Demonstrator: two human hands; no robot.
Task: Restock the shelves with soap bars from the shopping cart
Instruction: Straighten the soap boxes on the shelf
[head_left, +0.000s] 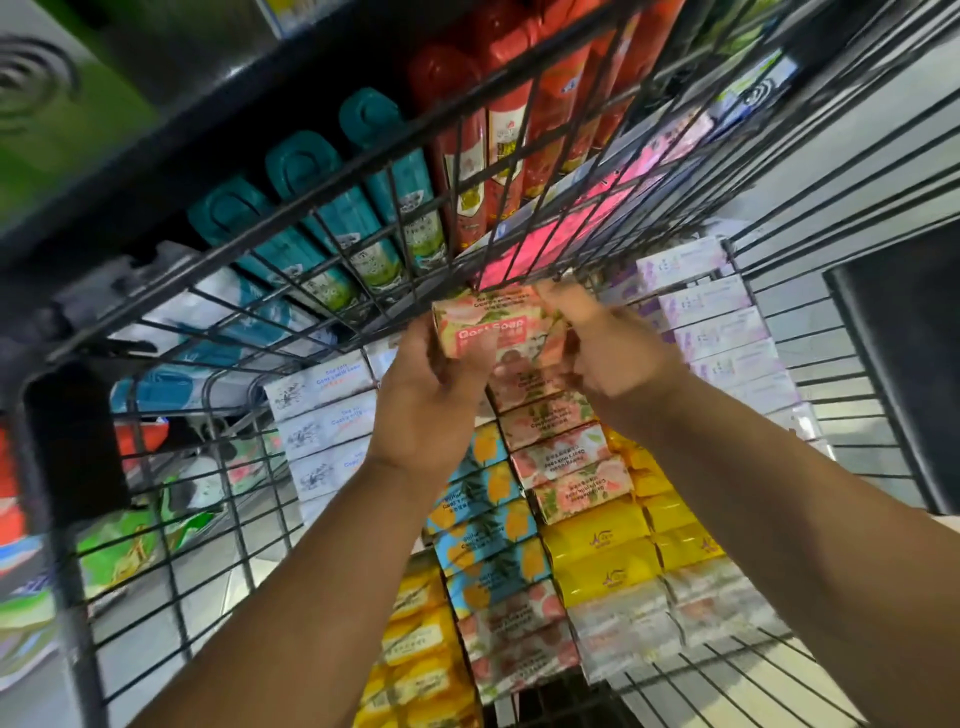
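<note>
Inside the wire shopping cart (218, 467) lie rows of boxed soap bars: white (324, 415), blue-and-orange (483, 514), pink floral (566, 457), yellow (602, 561) and lilac (727, 332). At the far end of the cart, both hands hold one pink floral "Goat Soap" box (493, 327) lifted above the stacks. My left hand (426, 400) grips its left side. My right hand (608, 348) grips its right side, fingers curled over the top edge.
Beyond the cart's far wall (363, 249) stands a shelf with teal bottles (332, 208), red bottles (498, 140) and pink boxes (550, 234). Green packets (130, 545) show through the cart's left side. A dark panel (904, 364) is at right.
</note>
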